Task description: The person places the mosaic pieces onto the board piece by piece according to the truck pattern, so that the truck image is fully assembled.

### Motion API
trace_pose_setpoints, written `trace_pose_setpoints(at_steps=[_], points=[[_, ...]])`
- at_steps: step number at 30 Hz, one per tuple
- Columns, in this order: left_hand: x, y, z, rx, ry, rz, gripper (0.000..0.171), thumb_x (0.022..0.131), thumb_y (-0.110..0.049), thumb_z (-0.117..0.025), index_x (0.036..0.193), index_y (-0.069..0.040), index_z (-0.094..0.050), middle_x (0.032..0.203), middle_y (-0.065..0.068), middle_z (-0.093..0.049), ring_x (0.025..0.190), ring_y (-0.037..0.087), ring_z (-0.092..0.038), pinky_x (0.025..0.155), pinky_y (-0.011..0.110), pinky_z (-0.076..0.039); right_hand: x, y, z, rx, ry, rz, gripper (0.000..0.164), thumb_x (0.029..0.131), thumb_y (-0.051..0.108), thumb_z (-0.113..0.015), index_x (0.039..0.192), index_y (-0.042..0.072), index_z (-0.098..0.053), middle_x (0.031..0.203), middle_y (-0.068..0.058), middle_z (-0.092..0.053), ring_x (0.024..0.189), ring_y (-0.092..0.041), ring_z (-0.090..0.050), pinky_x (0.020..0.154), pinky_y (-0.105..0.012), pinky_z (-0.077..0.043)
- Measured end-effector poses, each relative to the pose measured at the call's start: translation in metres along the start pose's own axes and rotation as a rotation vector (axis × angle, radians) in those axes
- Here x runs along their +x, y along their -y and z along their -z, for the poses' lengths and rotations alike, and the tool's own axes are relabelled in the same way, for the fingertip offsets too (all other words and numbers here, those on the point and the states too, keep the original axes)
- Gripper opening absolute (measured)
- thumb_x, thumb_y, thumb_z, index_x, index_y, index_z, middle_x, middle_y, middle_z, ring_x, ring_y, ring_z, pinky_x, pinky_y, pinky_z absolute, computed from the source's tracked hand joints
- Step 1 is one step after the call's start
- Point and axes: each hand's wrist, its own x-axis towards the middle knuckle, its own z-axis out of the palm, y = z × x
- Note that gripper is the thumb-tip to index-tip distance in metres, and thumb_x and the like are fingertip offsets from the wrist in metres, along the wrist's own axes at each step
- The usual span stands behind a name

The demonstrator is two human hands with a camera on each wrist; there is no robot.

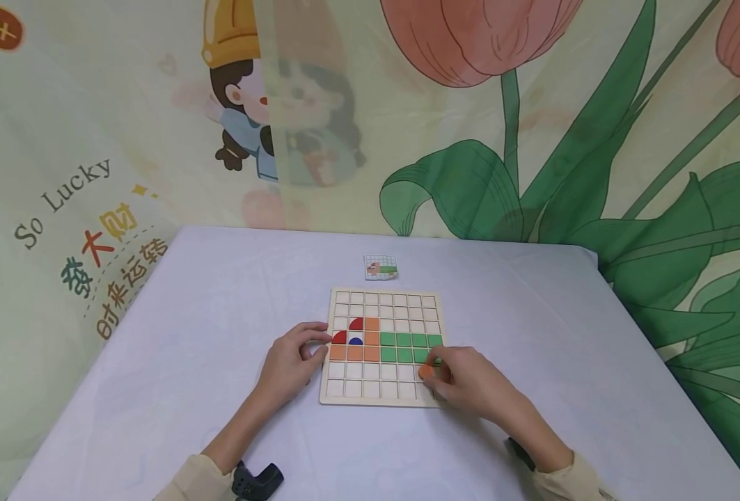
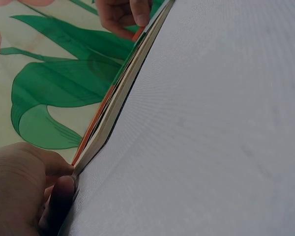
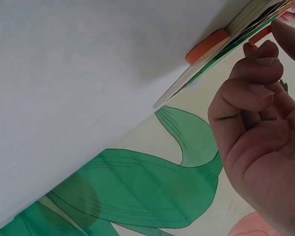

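A square wooden grid board (image 1: pixel 379 390) lies on the white table, with red, orange, blue and green pieces filling some of its cells. At its left edge, my left hand (image 1: pixel 291 358) grips the side with bent fingers and thumb. Over the lower right part, my right hand (image 1: pixel 473 383) pinches a small orange piece (image 1: pixel 426 371) between thumb and finger. The right wrist view shows the held piece (image 3: pixel 260 34) at the fingertips and another orange piece (image 3: pixel 206 46) by the board's side. Fingers of the right hand cover the board's lower right corner in the head view.
A small picture card (image 1: pixel 380 267) with a coloured grid pattern lies beyond the board. White cloth covers the table (image 1: pixel 219 299), and a printed backdrop (image 1: pixel 319 139) hangs behind it. Black wrist gear (image 1: pixel 258 481) shows by the left sleeve.
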Motion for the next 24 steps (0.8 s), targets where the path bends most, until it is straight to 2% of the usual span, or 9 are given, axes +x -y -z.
trace_pose_setpoints(at_steps=[24], points=[[-0.0004,0.0008,0.0007,0.004,0.003,-0.006,0.015,0.094,-0.01,-0.077,0.109,-0.011,-0.081,0.134,0.001,-0.074,0.066,0.008,-0.051,0.058,0.019,-0.039,0.0013,0.0056,-0.0034,-0.059,-0.027,0.037,0.008,0.096,0.019,-0.077,0.1,0.017,-0.07,0.062,0.012,-0.051,0.058,-0.001,-0.044,0.055,-0.019,-0.038]])
